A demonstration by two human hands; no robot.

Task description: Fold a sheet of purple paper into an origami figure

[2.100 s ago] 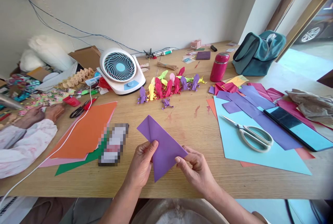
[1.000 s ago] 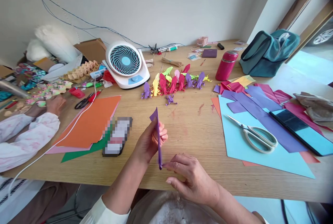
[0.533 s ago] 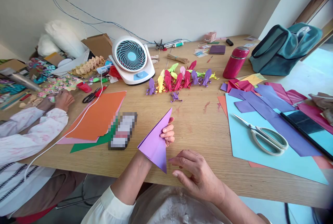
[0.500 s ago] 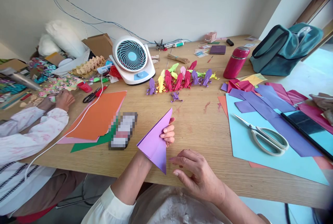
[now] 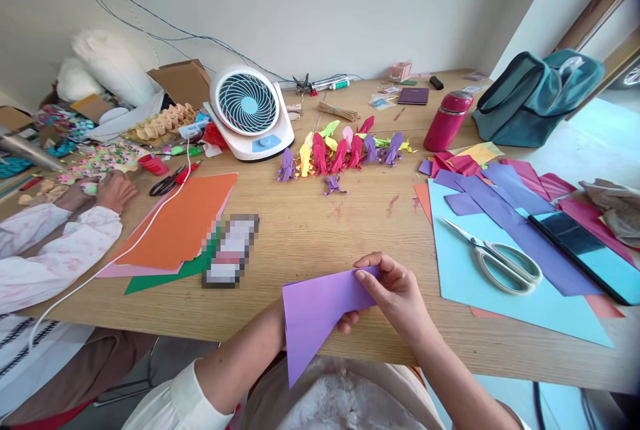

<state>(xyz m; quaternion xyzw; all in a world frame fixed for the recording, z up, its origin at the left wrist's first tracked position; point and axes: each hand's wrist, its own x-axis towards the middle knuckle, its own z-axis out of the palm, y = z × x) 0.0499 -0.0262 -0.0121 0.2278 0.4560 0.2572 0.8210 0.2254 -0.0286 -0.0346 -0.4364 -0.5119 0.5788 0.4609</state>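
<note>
A folded sheet of purple paper [image 5: 320,310] is held over the table's front edge, one corner pointing down. My right hand [image 5: 395,290] pinches its right-hand corner between thumb and fingers. Behind the paper is my left hand [image 5: 349,321], mostly hidden; only a few fingertips show below the fold, and it supports the sheet from the back. Beyond both hands, a small purple paper figure [image 5: 334,185] lies in front of a row of folded paper figures [image 5: 337,152] in red, yellow, purple and pink.
To the right, scissors [image 5: 500,260] lie on a light-blue sheet [image 5: 465,287] near purple strips. Orange paper [image 5: 185,223] and a blurred phone-like object [image 5: 231,250] are on the left. A fan [image 5: 250,113], pink flask [image 5: 449,121] and teal bag [image 5: 537,103] stand behind. A co-worker's hands [image 5: 113,191] work at left.
My right hand has come up and taken hold of the purple paper's corner. The paper has turned, its point swinging to the right, and my left hand is now more hidden behind it.
</note>
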